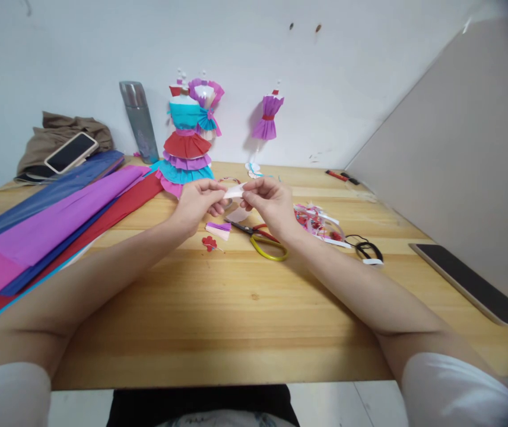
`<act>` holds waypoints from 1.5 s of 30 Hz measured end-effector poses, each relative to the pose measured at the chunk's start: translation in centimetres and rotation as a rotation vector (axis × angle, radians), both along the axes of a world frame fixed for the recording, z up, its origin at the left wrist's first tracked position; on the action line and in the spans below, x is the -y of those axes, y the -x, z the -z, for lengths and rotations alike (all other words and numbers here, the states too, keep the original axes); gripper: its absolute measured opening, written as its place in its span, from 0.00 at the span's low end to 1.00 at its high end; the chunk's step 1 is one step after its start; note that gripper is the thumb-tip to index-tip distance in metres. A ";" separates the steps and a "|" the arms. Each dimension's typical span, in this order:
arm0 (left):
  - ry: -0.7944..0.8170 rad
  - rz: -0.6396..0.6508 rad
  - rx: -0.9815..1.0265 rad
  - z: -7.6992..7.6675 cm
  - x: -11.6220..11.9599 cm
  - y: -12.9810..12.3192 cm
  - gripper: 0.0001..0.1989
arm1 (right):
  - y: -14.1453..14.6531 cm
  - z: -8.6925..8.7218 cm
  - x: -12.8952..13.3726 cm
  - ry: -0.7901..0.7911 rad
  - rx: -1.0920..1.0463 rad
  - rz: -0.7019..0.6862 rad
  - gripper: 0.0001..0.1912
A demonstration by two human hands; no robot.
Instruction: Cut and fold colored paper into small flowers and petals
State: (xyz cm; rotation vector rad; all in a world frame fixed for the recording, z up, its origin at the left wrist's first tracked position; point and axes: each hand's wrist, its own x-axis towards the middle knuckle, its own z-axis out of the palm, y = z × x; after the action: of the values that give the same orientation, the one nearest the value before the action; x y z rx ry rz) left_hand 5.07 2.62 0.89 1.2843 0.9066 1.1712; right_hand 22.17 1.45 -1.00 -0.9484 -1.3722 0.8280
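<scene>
A small pale paper piece (235, 191) is stretched between my hands above the wooden table. My left hand (200, 203) pinches its left end, and my right hand (268, 201) pinches the other end. Scissors with red and yellow handles (268, 248) lie below my right hand, blades pointing left. Under my left hand are a purple and pale pink paper strip (219, 229) and a red flower-shaped piece (209, 244). Another pale scrap (238, 214) lies by the blade tips.
Small dress forms in colored paper (186, 145) stand behind my hands, one purple (269, 118) further right. Long paper sheets (62, 216), a bottle (140, 121) and a phone (71, 152) are left. Scraps (318, 222), a black cable (370, 248) and a dark tablet (472, 281) are right.
</scene>
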 end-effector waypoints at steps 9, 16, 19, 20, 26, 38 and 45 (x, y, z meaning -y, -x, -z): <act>-0.006 0.163 -0.043 0.3 -0.2 0.3 0.16 | 0.0 -0.1 -0.1 0.021 -0.026 0.022 0.05; 0.018 0.043 0.020 0.4 0.2 -0.2 0.15 | 0.1 0.3 0.1 -0.068 0.065 0.036 0.08; -0.003 -0.005 0.061 0.5 0.3 -0.4 0.12 | 0.2 0.4 0.2 -0.085 0.079 0.052 0.09; -0.013 -0.022 0.066 0.6 0.3 -0.4 0.12 | 0.2 0.3 0.2 -0.085 0.079 0.058 0.09; -0.105 -0.070 0.004 0.7 0.1 -0.3 0.10 | 0.2 0.3 0.2 -0.068 0.105 0.075 0.09; -0.291 -0.144 -0.119 1.5 -0.3 -0.1 0.05 | -0.3 1.4 -0.5 -0.117 0.138 0.077 0.08; -0.473 -0.150 -0.197 2.2 -0.5 0.2 0.06 | -0.3 0.9 0.2 -0.233 0.328 0.154 0.08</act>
State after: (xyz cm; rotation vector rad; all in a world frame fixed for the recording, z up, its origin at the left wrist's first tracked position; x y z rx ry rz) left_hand 4.84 3.13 -1.31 1.7602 0.9105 1.4512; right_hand 22.52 1.27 -1.92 -1.0210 -1.6132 0.3963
